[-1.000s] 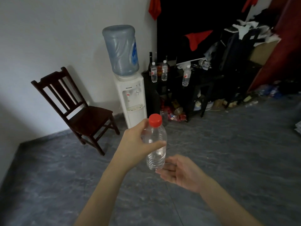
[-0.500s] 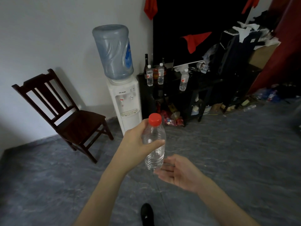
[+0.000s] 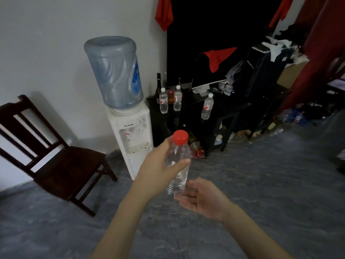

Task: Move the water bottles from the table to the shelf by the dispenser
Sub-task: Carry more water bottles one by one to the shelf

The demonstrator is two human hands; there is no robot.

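While the left hand [image 3: 158,165] wraps its fingers [image 3: 182,163] round the upper body of the clear, red-capped plastic water bottle [image 3: 177,165], carried upright toward the black shelf [image 3: 229,109], the right hand [image 3: 203,199] lies open-palmed beneath; the bottle looks light, thin-walled, likely crushable and slippery, so a mid-body grip seems best.

We are losing the chair [image 3: 46,152] past the left edge. The bottle [image 3: 177,165] is hiding our left hand [image 3: 158,165]'s fingers and our right hand [image 3: 201,199]'s fingertips; shelf [image 3: 196,116] clutter is blurring into darkness.
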